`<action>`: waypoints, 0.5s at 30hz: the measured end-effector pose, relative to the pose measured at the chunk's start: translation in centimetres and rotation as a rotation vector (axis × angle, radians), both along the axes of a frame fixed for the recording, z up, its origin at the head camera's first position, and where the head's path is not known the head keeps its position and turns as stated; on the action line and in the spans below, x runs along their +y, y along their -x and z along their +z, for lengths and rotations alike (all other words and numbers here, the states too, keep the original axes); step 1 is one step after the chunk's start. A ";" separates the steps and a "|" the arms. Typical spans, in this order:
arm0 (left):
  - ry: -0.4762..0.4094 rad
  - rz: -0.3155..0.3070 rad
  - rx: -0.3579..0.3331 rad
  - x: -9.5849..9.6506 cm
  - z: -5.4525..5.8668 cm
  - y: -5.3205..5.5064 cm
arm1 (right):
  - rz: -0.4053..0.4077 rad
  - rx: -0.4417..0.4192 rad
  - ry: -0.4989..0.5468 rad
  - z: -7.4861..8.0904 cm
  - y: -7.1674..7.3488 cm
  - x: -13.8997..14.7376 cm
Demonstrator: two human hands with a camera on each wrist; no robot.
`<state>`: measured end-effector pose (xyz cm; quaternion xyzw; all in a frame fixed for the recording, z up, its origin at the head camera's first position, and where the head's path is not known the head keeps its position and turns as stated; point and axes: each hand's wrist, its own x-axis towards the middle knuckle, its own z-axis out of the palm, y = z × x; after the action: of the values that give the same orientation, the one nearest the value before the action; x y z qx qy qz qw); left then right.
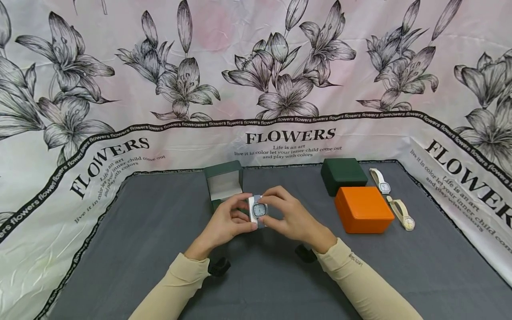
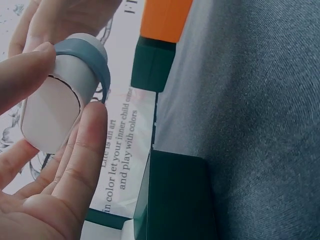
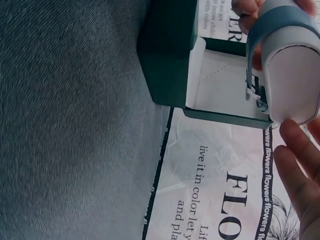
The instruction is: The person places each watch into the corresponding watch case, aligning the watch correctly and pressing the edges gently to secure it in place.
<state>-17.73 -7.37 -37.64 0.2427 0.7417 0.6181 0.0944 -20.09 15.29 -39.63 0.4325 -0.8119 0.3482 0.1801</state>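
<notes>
A wristwatch with a blue-grey strap (image 3: 282, 17) and a square face (image 1: 259, 210) is wrapped round a white watch cushion (image 2: 50, 115). My left hand (image 1: 228, 224) grips the cushion from the left, thumb and fingers on either side of it. From the right, the right hand (image 1: 294, 218) pinches the watch, its thumb and index finger at the edges of the face. In the right wrist view, the buckle (image 3: 260, 97) hangs beside the cushion on a loop of strap. Just behind the hands, a dark green watch box (image 1: 223, 167) stands with its lid up, showing a pale lining.
To the right, a closed green box (image 1: 344, 175) stands behind an orange box (image 1: 365, 213). Beside them on the grey cloth (image 1: 160, 231) lie a white-strapped watch (image 1: 381, 181) and a cream-strapped watch (image 1: 402, 214). A flower-printed curtain (image 1: 224, 146) rises behind the table.
</notes>
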 end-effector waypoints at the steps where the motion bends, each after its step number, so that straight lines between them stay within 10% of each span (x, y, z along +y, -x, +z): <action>1: 0.003 -0.002 0.006 0.0 0.0 0.0 | -0.006 -0.003 0.005 0.0 0.0 0.0; 15: 0.035 0.028 -0.005 0.1 -0.4 0.1 | -0.005 -0.039 0.008 -0.3 0.1 0.2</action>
<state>-17.85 -7.29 -38.03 0.2289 0.7555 0.6069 0.0919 -20.17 15.51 -39.89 0.4228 -0.8149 0.3595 0.1670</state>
